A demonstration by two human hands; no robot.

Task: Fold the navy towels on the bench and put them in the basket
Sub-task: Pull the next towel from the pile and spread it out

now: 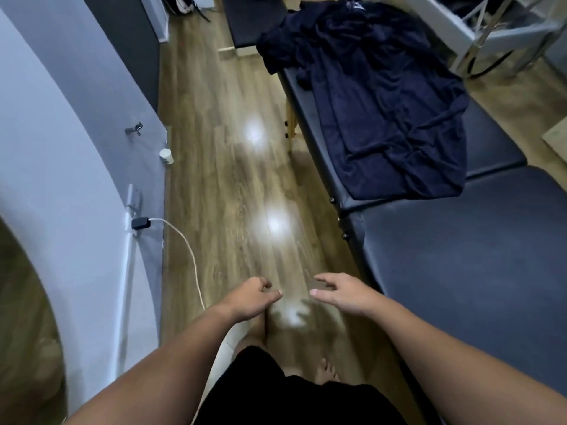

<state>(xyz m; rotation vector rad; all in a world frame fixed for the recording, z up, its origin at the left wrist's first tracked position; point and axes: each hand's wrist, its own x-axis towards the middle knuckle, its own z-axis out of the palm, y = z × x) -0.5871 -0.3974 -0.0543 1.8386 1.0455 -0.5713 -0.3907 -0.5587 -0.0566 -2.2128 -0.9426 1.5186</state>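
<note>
Well beyond both hands, up and to their right, the crumpled navy cloth towels sprawl on the dark padded bench, while the left hand hangs loosely curled and the right hand half-open, both empty.

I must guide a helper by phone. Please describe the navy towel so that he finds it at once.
Find the long dark padded bench right of the wood floor. The navy towel lies crumpled on its far section. It is the only cloth there.
</note>
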